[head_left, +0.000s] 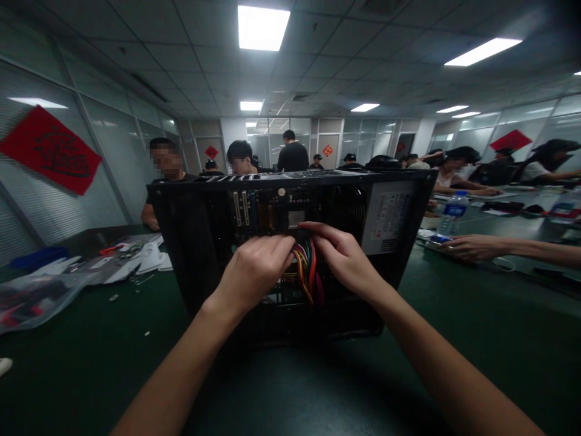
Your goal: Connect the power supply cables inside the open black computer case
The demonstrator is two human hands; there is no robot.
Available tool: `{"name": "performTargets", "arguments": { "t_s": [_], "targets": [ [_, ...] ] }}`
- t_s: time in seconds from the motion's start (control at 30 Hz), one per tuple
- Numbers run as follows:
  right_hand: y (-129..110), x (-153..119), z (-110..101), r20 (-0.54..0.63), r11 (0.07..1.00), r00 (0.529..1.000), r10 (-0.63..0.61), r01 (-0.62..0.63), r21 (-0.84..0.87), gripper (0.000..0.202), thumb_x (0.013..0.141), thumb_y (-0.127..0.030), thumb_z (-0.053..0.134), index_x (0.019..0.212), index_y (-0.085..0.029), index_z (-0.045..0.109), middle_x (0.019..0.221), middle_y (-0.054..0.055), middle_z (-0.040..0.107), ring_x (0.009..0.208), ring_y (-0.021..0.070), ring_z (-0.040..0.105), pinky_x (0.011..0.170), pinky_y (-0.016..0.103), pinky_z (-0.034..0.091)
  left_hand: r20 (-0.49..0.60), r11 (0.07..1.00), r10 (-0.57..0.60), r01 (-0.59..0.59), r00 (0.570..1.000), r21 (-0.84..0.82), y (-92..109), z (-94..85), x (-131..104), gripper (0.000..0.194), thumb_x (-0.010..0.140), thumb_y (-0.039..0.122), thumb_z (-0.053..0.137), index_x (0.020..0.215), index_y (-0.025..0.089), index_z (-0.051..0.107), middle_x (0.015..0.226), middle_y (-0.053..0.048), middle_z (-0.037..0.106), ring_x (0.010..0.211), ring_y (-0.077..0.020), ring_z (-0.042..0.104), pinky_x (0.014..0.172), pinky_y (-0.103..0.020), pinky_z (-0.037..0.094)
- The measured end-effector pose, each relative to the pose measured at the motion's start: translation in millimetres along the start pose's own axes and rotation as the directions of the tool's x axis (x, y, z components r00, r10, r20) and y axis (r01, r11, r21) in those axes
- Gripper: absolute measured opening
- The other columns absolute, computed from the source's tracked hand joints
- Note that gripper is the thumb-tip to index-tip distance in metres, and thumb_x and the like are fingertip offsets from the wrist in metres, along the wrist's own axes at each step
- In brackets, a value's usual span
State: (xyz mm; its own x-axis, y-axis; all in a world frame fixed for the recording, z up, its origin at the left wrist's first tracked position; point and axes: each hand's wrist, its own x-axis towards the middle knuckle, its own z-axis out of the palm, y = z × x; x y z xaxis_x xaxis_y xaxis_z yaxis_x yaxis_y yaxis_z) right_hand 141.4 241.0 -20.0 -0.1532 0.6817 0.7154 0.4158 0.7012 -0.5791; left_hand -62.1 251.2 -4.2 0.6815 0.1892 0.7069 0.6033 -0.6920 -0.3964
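An open black computer case [181, 242] stands on the green table, its inside facing me. My left hand [261, 260] is inside it with fingers curled together beside a bundle of coloured cables [308, 272]; its fingertips are hidden, so what they hold cannot be made out. On the other side of the bundle is my right hand [347, 254], index finger stretched toward a silver square part [296, 218], the other fingers bent against the cables. Expansion slots [241, 209] show at the upper left inside, and a labelled power supply [388, 218] sits at the upper right.
On the green table [290, 393], a plastic bag [40, 297], a blue tray [39, 257] and loose small parts lie left. A water bottle [452, 215] and another person's hand [476, 248] are right of the case. Several people sit beyond; one person [293, 154] stands.
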Motion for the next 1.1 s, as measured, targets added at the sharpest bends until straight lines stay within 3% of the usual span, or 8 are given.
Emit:
{"name": "performTargets", "arguments": {
  "t_s": [0.13, 0.23, 0.3, 0.4, 0.5, 0.6, 0.77, 1.1],
  "targets": [
    [7.9, -0.9, 1.2, 0.065, 0.910, 0.960, -0.273, 0.279, -0.306, 0.052, 0.087, -0.009, 0.048, 0.137, -0.020, 0.054, 0.135, 0.013, 0.056, 0.126, 0.0261, 0.053, 0.109, 0.046, 0.044, -0.027, 0.996, -0.047, 0.045, 0.999, -0.073, -2.3, 3.3, -1.6, 0.019, 0.099, 0.020, 0.047, 0.107, 0.011, 0.062, 0.103, -0.011, 0.073, 0.092, -0.0207, 0.072, 0.084, -0.035, 0.059],
    [13.0, -2.0, 4.1, 0.103, 0.788, 0.920, -0.378, 0.378, -0.486, 0.049, 0.088, -0.009, 0.051, 0.136, -0.019, 0.055, 0.133, 0.017, 0.055, 0.126, 0.0291, 0.051, 0.104, 0.047, 0.048, 0.001, 0.988, -0.066, 0.066, 0.998, -0.140, -2.1, 7.8, -2.6, 0.019, 0.098, 0.019, 0.048, 0.108, 0.012, 0.063, 0.103, -0.010, 0.073, 0.093, -0.0205, 0.072, 0.086, -0.035, 0.059],
    [15.5, -3.3, 4.8, 0.164, 0.730, 0.926, -0.340, 0.369, -0.575, 0.043, 0.090, -0.008, 0.049, 0.131, -0.018, 0.058, 0.123, 0.016, 0.060, 0.118, 0.0281, 0.056, 0.098, 0.045, 0.052, 0.014, 0.981, -0.077, 0.079, 0.997, -0.175, -3.1, 12.7, -3.5, 0.018, 0.097, 0.018, 0.051, 0.107, 0.013, 0.064, 0.105, -0.009, 0.073, 0.095, -0.0204, 0.072, 0.087, -0.035, 0.059],
    [21.9, -5.7, 4.2, 0.285, 0.672, 0.955, -0.087, 0.268, -0.690, 0.036, 0.092, -0.008, 0.047, 0.124, -0.017, 0.061, 0.111, 0.012, 0.065, 0.099, 0.0236, 0.064, 0.086, 0.037, 0.054, 0.038, 0.967, -0.119, 0.124, 0.992, -0.222, -8.8, 22.5, -6.3, 0.015, 0.093, 0.017, 0.058, 0.105, 0.015, 0.067, 0.108, -0.007, 0.073, 0.097, -0.0207, 0.071, 0.088, -0.035, 0.059],
    [36.7, -6.9, 1.6, 0.337, 0.628, 0.922, 0.188, 0.151, -0.763, 0.026, 0.094, -0.010, 0.047, 0.111, -0.016, 0.066, 0.105, 0.011, 0.067, 0.090, 0.0215, 0.067, 0.079, 0.031, 0.052, 0.098, 0.941, -0.175, 0.196, 0.980, -0.275, -15.7, 35.0, -11.1, 0.015, 0.089, 0.015, 0.063, 0.103, 0.015, 0.069, 0.105, -0.007, 0.073, 0.098, -0.0210, 0.070, 0.088, -0.036, 0.059],
    [55.0, -5.9, -3.1, 0.352, 0.638, 0.885, 0.305, 0.085, -0.766, 0.022, 0.094, -0.014, 0.049, 0.106, -0.014, 0.068, 0.110, 0.014, 0.068, 0.099, 0.0229, 0.066, 0.085, 0.029, 0.049, 0.185, 0.900, -0.255, 0.303, 0.949, -0.313, -16.3, 51.5, -14.5, 0.021, 0.089, 0.014, 0.063, 0.109, 0.016, 0.067, 0.107, -0.008, 0.072, 0.101, -0.0216, 0.069, 0.092, -0.037, 0.056],
    [66.4, -4.2, -7.6, 0.363, 0.654, 0.872, 0.328, 0.068, -0.754, 0.023, 0.094, -0.016, 0.051, 0.109, -0.014, 0.068, 0.116, 0.016, 0.067, 0.109, 0.0251, 0.063, 0.090, 0.031, 0.045, 0.381, 0.840, -0.281, 0.417, 0.881, -0.346, -9.2, 82.3, -7.4, 0.013, 0.086, 0.016, 0.066, 0.099, 0.016, 0.068, 0.099, -0.005, 0.073, 0.095, -0.0195, 0.069, 0.087, -0.032, 0.054],
    [77.2, -5.7, 0.8, 0.444, 0.735, 0.875, 0.192, 0.172, -0.656, 0.019, 0.094, -0.023, 0.056, 0.108, -0.016, 0.067, 0.113, 0.010, 0.065, 0.105, 0.0224, 0.062, 0.088, 0.031, 0.043, 0.504, 0.944, -0.114, 0.251, 0.856, -0.213, -24.2, 102.3, 8.2, 0.008, 0.087, 0.014, 0.062, 0.087, 0.013, 0.070, 0.091, -0.007, 0.072, 0.090, -0.0195, 0.068, 0.080, -0.027, 0.051]
  ]
}}
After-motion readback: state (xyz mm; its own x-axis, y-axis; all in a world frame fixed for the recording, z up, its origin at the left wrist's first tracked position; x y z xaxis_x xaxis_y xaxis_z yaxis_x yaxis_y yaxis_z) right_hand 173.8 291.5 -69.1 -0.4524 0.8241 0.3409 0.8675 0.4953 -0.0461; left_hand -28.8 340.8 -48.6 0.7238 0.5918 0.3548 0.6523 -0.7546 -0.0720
